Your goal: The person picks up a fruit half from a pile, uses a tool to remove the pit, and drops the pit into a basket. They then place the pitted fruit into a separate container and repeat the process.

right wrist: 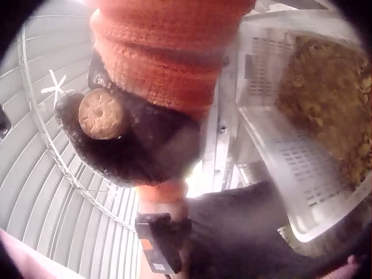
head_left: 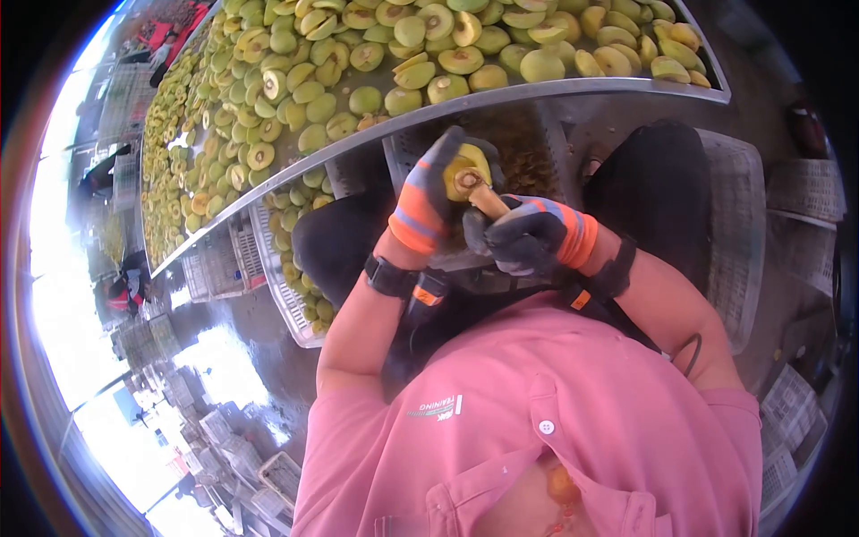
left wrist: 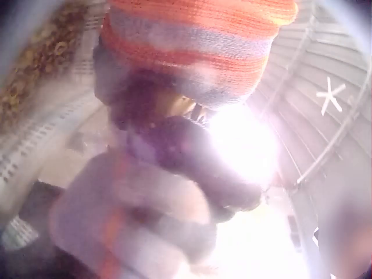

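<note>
In the head view, a piece of yellow-green fruit (head_left: 463,163) sat in the left hand (head_left: 428,190), whose gloved fingers were curled round its outer side. It lay to the left of the right hand (head_left: 537,236) and a little farther forward. The right fingers were wrapped round a wooden handle (head_left: 489,202), whose long axis slanted from that fist forward and leftward, toward the fruit; its end overlapped the fruit in this view, and whether the two touched could not be told. Both hands were held just off the near edge of a metal-rimmed tabletop (head_left: 555,88), which was spread with halved green fruit (head_left: 410,31). Below it, a white crate (head_left: 282,291) by the left knee (head_left: 333,240) held more of these halves, and a pale crate (head_left: 555,148) between the knees held brownish scraps (head_left: 519,154).

In the left wrist view, the two hands crowded together in glare and blur; a small yellowish patch (left wrist: 174,105) showed among the dark fingers, perhaps the fruit.

In the right wrist view, the handle's round butt stuck out of the curled right fingers. Off to the side, a slatted crate (right wrist: 308,195) held a broad layer of brown-yellow scraps
</note>
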{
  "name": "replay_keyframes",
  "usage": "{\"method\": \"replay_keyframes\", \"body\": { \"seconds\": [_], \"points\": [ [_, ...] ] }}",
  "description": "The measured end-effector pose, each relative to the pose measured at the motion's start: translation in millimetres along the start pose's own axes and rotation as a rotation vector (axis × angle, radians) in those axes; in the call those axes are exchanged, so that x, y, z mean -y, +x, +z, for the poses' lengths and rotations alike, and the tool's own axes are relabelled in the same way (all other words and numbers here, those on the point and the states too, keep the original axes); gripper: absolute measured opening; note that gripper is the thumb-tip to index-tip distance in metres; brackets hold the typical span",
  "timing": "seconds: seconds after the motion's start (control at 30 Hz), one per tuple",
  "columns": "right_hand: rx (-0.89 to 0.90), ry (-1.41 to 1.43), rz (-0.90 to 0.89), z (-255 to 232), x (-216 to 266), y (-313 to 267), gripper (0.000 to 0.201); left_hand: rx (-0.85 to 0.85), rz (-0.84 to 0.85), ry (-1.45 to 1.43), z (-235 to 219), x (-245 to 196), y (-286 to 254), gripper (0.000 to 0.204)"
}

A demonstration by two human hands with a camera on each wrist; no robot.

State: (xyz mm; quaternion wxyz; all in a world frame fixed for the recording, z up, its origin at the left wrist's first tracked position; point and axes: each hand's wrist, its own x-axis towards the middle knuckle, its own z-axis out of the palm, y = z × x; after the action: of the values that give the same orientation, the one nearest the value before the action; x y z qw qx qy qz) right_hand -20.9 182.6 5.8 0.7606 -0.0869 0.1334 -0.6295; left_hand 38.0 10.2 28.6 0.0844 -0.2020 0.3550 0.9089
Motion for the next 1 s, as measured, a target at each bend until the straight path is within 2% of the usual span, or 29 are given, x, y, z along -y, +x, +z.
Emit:
{"method": "replay_keyframes", "body": {
  "seconds": [0.03,0.1,0.13,0.17,0.2,0.23,0.27,0.33,0.37,0.43,0.5,0.57,0.6,0.67,0.73,0.8,0.83,0.93,0.97,1.0],
  "points": [
    [-0.006,-0.011,0.025,0.4,1.0,0.5,0.009,-0.059,0.120,0.008,-3.0,5.5,-3.1,0.040],
    [-0.024,-0.035,0.067,-1.8,8.5,-1.4,0.010,-0.202,0.156,-0.172,-11.4,5.3,-11.2,0.039],
    [-0.156,-0.282,0.018,-5.8,9.0,0.0,0.014,-0.275,0.174,-0.264,-10.7,1.6,-17.2,0.039],
    [-0.285,-0.529,-0.033,-12.2,8.4,3.0,0.019,-0.243,0.262,-0.277,-20.5,-1.0,-20.8,0.042],
    [-0.581,-0.533,0.021,-17.3,7.1,12.8,0.020,-0.239,0.264,-0.255,-36.0,-8.2,-28.8,0.043],
    [-0.875,-0.495,0.070,-22.4,5.8,22.5,0.021,-0.331,0.347,-0.212,-37.1,-15.8,-36.3,0.042],
    [-0.868,-0.459,0.062,-26.0,2.4,26.3,0.021,-0.422,0.426,-0.168,-36.0,-21.2,-44.6,0.041],
    [-0.858,-0.396,0.041,-30.8,2.8,30.4,0.021,-0.478,0.544,-0.236,-32.5,-34.2,-56.1,0.045],
    [-0.825,-0.388,0.028,-29.0,4.6,32.0,0.021,-0.566,0.721,0.248,-34.5,-37.5,-64.3,0.040],
    [-0.754,-0.353,0.011,-22.6,0.1,36.2,0.021,-0.787,0.927,1.008,-47.9,-47.3,-91.2,0.036],
    [-0.775,-0.347,0.043,-25.8,-2.5,39.8,0.022,-1.048,1.011,1.541,-82.9,-65.4,-122.4,0.046],
    [-0.783,-0.355,0.043,-27.6,-1.4,39.2,0.022,-0.797,0.980,0.666,-105.9,-78.6,-147.3,0.042],
    [-0.776,-0.363,0.031,-26.3,-1.8,37.8,0.022,-0.736,0.991,0.237,-117.4,-85.2,-159.7,0.041],
    [-0.760,-0.349,0.009,-27.4,-1.9,35.9,0.021,-0.954,0.882,0.184,-180.6,-87.0,-178.7,0.045],
    [-0.744,-0.297,-0.014,-33.5,-5.2,36.6,0.020,-1.156,0.763,0.053,-232.8,-77.8,-198.4,0.036],
    [-0.764,-0.342,-0.022,-30.9,-5.4,34.8,0.020,-1.332,0.658,0.244,-287.8,-69.5,-214.3,0.041],
    [-0.769,-0.363,-0.008,-25.8,-2.8,33.1,0.020,-1.303,0.693,0.306,-327.5,-68.2,-225.9,0.035],
    [-0.794,-0.381,-0.043,-26.3,-2.2,35.0,0.020,-1.310,0.965,0.503,-329.6,-95.2,-213.6,0.029],
    [-0.804,-0.381,-0.060,-27.5,-3.4,34.7,0.020,-1.159,0.966,0.580,-289.0,-108.7,-196.8,0.028],
    [-0.790,-0.408,-0.060,-26.5,-2.2,33.8,0.020,-1.009,0.965,0.653,-222.5,-125.1,-172.1,0.027]
  ]
}}
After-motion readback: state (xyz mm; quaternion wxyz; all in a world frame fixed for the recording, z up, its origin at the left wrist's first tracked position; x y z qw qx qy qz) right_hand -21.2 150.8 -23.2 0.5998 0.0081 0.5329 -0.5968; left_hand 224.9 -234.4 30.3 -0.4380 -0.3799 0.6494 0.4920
